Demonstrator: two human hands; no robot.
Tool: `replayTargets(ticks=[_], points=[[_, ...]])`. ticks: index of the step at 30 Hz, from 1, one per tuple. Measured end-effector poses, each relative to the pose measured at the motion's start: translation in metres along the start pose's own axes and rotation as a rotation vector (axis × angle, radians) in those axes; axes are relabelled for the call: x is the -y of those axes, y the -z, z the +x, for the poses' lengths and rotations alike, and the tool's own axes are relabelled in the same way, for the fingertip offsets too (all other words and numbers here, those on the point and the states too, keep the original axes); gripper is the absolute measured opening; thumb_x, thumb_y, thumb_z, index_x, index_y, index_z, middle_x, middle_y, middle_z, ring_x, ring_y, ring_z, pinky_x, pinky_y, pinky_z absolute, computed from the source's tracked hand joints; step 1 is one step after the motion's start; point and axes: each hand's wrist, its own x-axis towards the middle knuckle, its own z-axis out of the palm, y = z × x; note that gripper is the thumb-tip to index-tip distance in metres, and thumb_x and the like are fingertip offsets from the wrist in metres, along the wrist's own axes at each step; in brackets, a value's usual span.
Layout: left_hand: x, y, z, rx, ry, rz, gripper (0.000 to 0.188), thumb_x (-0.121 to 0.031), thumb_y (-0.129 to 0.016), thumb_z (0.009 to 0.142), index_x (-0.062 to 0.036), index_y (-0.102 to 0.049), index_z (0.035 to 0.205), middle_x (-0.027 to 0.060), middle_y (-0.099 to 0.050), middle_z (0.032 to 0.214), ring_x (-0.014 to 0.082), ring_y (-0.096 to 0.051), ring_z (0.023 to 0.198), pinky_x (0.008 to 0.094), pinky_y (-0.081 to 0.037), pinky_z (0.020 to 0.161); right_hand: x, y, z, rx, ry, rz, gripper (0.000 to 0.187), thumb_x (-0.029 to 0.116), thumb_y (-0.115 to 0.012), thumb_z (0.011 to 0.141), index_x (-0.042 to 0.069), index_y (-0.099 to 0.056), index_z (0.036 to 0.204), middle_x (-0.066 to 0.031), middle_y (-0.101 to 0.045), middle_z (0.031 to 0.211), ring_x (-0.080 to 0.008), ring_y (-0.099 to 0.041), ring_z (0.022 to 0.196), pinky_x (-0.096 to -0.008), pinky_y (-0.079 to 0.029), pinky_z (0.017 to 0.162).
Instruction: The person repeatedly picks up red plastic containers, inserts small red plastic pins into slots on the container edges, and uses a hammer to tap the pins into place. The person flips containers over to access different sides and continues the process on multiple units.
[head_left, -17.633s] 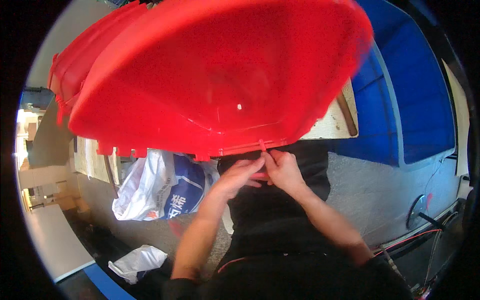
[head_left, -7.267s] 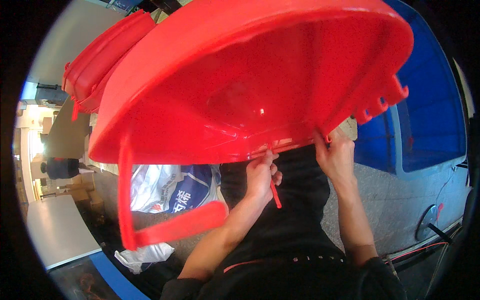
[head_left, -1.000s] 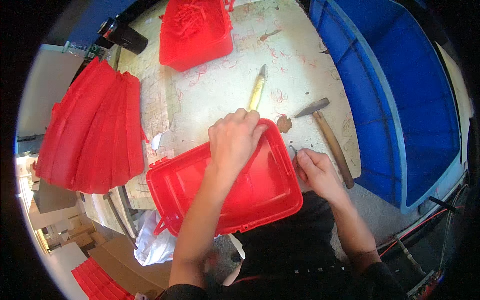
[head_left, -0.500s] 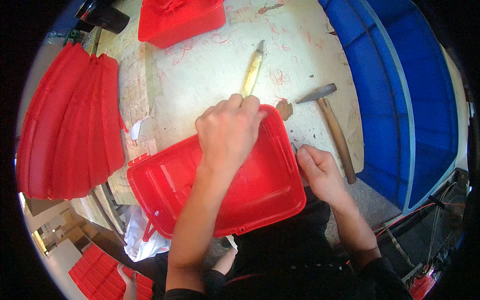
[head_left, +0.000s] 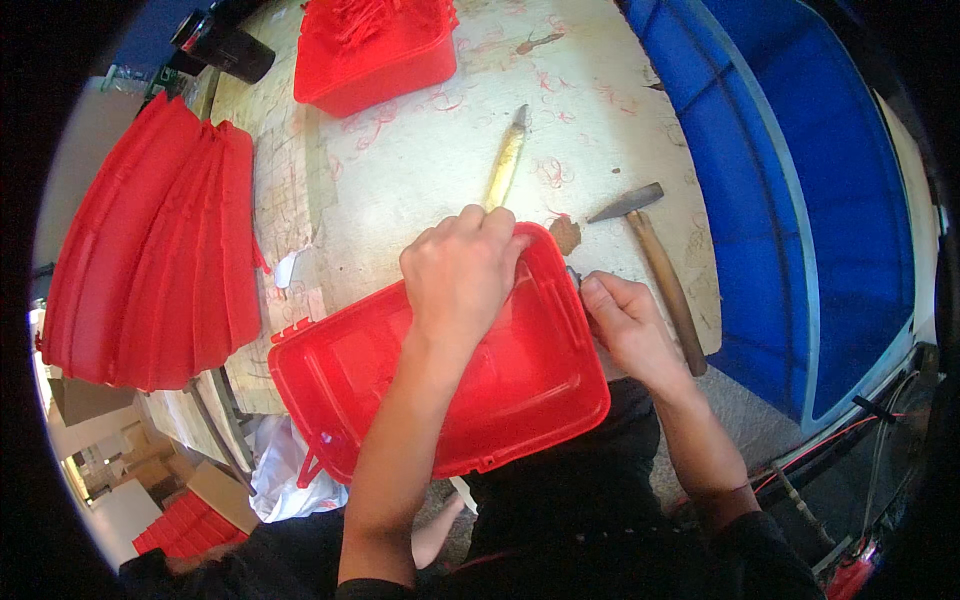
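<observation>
A red plastic box lid or shallow case half (head_left: 500, 400) is tilted in front of me, its hollow side up. Over its far rim my left hand (head_left: 460, 270) is closed, fingers gripping the edge. My right hand (head_left: 625, 315) is closed at the box's right side, thumb on top, around a small metal blade (head_left: 573, 277). Only the blade's grey tip shows, against the outer rim; its handle is hidden in the fist. Just beyond my left hand, a knife with a yellowish wrapped handle (head_left: 505, 165) lies on the worktable (head_left: 400, 160).
A hammer (head_left: 655, 265) lies at the table's right. Stacked red plastic shells (head_left: 150, 260) stand at left. A red bin (head_left: 385, 80) of scraps sits at the far side, and red shavings dot the tabletop. Blue crates (head_left: 760, 200) line the right. Another person's dark sleeve (head_left: 250, 560) is lower left.
My right hand and the blade have moved up along the box's right rim. My left hand keeps its grip. The view has shifted slightly, and the other person has moved at lower left.
</observation>
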Motion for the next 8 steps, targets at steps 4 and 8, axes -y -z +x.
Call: replayTargets(ticks=[4,8], points=[[0.002,-0.002,-0.004,0.010,0.010,0.004,0.022,-0.029,-0.078,0.078,-0.0116,-0.065,0.080,0.0054,-0.060,0.071,0.0264,-0.066,0.065,0.0387,-0.051,0.054,-0.002,-0.001,-0.003,0.015,-0.054,0.014,0.033,0.024,-0.047,0.106,-0.001,-0.060,0.088,-0.0018,-0.057,0.072,-0.0087,-0.048,0.070,-0.0278,-0.044,0.065],[0.000,-0.002,-0.001,0.043,0.025,0.052,0.022,-0.028,-0.077,0.079,-0.0110,-0.065,0.081,0.0050,-0.061,0.072,0.0258,-0.066,0.066,0.0381,-0.051,0.055,-0.001,0.001,-0.020,0.024,-0.115,0.009,0.032,0.025,-0.049,0.106,0.000,-0.063,0.091,-0.0034,-0.061,0.075,-0.0076,-0.052,0.074,-0.0268,-0.045,0.068]])
